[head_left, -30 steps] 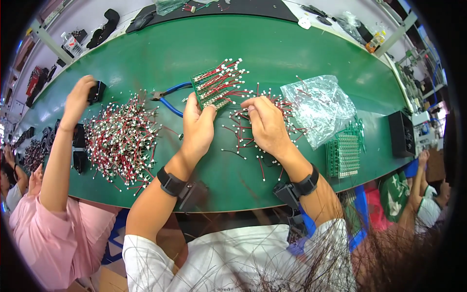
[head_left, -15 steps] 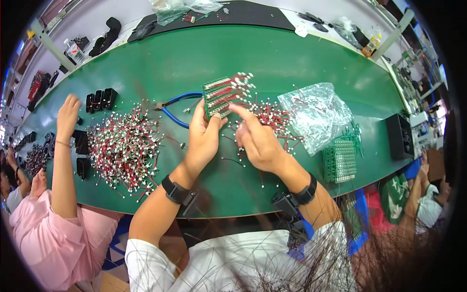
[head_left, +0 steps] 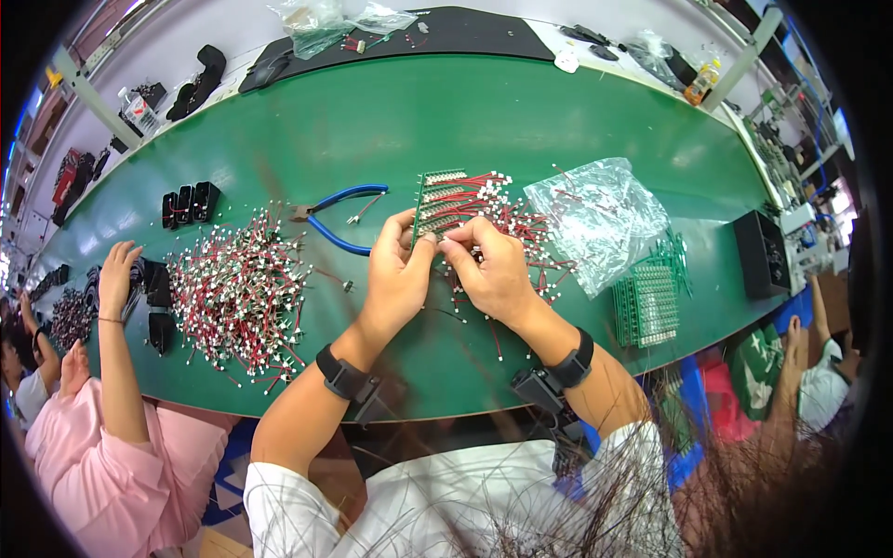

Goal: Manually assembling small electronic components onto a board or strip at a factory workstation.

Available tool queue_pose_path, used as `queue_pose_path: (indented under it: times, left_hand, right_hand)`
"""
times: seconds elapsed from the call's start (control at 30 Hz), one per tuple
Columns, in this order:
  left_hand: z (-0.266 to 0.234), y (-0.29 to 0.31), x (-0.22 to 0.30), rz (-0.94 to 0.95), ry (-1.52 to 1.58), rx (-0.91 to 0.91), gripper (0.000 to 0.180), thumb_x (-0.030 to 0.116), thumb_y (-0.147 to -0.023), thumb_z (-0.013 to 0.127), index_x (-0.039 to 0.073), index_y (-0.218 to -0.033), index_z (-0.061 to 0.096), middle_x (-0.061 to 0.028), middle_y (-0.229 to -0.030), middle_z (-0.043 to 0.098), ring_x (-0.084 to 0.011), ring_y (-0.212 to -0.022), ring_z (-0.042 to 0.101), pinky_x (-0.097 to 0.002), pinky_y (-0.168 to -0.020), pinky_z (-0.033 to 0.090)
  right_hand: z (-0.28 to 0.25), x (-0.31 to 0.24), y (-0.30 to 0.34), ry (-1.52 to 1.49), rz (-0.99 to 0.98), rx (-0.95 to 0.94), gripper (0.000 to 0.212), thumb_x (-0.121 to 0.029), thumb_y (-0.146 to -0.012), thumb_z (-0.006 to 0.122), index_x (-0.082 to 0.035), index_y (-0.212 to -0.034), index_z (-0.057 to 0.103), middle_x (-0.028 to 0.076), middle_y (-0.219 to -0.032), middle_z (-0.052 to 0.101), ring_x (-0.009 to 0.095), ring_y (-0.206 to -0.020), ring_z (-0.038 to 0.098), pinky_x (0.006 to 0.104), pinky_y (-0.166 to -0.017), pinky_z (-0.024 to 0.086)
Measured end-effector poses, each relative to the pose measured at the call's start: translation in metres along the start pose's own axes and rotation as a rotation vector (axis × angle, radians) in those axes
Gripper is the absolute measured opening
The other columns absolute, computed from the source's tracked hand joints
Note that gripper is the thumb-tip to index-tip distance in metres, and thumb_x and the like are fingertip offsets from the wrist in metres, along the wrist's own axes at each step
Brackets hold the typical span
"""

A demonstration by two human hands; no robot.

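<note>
Left hand: my left hand point(head_left: 395, 274) is closed on the lower edge of the green circuit board point(head_left: 439, 203), thumb and fingers pinching it so it stands tilted up off the surface point(head_left: 521, 112).
Right hand: my right hand point(head_left: 493, 270) sits just beside the left, fingertips drawn together on a small red wire lead point(head_left: 453, 240) at the board's lower edge; I cannot tell whether the lead is already seated in the board.
Circuit board: held above the middle of the surface, its upper part bristling with red leads tipped with white connectors.
Loose leads near me: a small heap of red leads point(head_left: 521, 232) lies under and beyond my right hand, touching the clear plastic bag point(head_left: 595, 219) to its right.
Big pile: a larger pile of leads point(head_left: 237, 293) is spread out well to the left of my left hand.
Cutters: blue-handled cutters point(head_left: 339, 214) lie between the big pile and the board, jaws pointing left.
Spare boards: a stack of green boards point(head_left: 646, 302) rests near the right edge of the surface, below the bag.
Black box: a black box point(head_left: 765, 253) stands to the right of that stack.
Wrists: a black band sits on each of my wrists.
Neighbour: a person in a pink sleeve point(head_left: 102, 465) sits on my left, one hand point(head_left: 116, 270) resting by small black parts point(head_left: 153, 298) at the surface's left end.
</note>
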State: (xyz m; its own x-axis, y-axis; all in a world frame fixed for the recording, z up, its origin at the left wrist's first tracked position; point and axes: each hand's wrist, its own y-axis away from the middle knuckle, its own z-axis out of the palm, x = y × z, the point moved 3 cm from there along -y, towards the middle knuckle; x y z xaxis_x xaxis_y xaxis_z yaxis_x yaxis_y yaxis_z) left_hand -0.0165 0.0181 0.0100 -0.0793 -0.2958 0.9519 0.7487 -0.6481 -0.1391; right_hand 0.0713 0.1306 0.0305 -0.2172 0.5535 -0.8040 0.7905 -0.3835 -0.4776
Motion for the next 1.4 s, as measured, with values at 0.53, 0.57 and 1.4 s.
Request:
queue_pose_path:
  times: [0.53,0.57,1.4]
  left_hand:
    - [0.0031,0.0018,0.0001,-0.033,0.027,-0.110,0.031,0.004,-0.097,0.051,-0.002,-0.126,0.045,-0.0104,-0.118,0.059,-0.0162,-0.110,0.059,-0.0303,-0.096,0.050]
    - [0.0052,0.0026,0.0019,-0.038,0.062,-0.135,0.032,0.004,-0.097,0.051,-0.002,-0.127,0.045,-0.0104,-0.117,0.059,-0.0161,-0.110,0.059,-0.0299,-0.096,0.050]
    - [0.0036,0.0032,0.0006,-0.064,0.097,-0.229,0.035,0.011,-0.099,0.049,-0.005,-0.130,0.045,-0.0131,-0.122,0.058,-0.0161,-0.111,0.056,-0.0310,-0.098,0.045]
  right_hand:
    - [-0.0050,-0.0006,-0.0046,0.040,-0.044,0.033,0.008,-0.006,-0.084,0.064,0.002,-0.084,0.062,0.013,-0.071,0.064,0.018,-0.058,0.061,0.0303,-0.053,0.047]
    - [-0.0053,0.0006,-0.0041,0.039,-0.028,0.042,0.008,-0.006,-0.083,0.064,0.002,-0.082,0.062,0.012,-0.071,0.064,0.018,-0.057,0.061,0.0303,-0.053,0.047]
    - [-0.0106,0.0021,-0.0044,0.025,0.085,0.046,0.008,-0.005,-0.080,0.065,0.003,-0.080,0.064,0.008,-0.062,0.060,0.009,-0.055,0.054,0.0271,-0.052,0.045]
